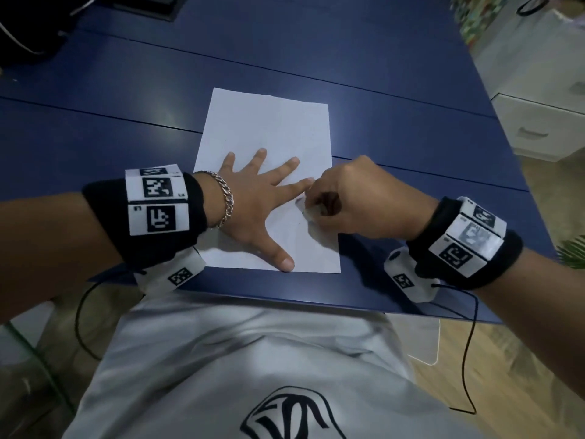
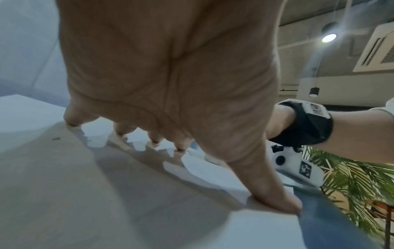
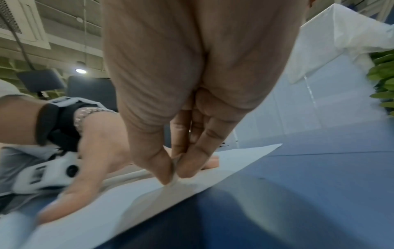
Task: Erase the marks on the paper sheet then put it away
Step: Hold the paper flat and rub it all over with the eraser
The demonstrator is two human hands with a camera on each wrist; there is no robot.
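Observation:
A white paper sheet (image 1: pixel 269 131) lies on the blue table (image 1: pixel 95 137), its near edge close to the table's front edge. My left hand (image 1: pixel 256 198) lies flat on the sheet with fingers spread, pressing it down; the thumb reaches the sheet's near edge. My right hand (image 1: pixel 345 198) pinches a small white eraser (image 1: pixel 308 210) between thumb and fingers and holds it against the sheet's right part, beside the left index finger. In the right wrist view the eraser (image 3: pixel 175 178) touches the sheet (image 3: pixel 132 198). The left wrist view shows my spread left hand (image 2: pixel 170 84) on the paper (image 2: pixel 64 185). Faint marks show near the eraser.
A white drawer cabinet (image 1: pixel 538 122) stands right of the table. Dark objects (image 1: pixel 31 23) sit at the table's far left corner. A green plant (image 1: pixel 573 251) is at the right edge. Cables hang from both wrist cameras below the table's front edge.

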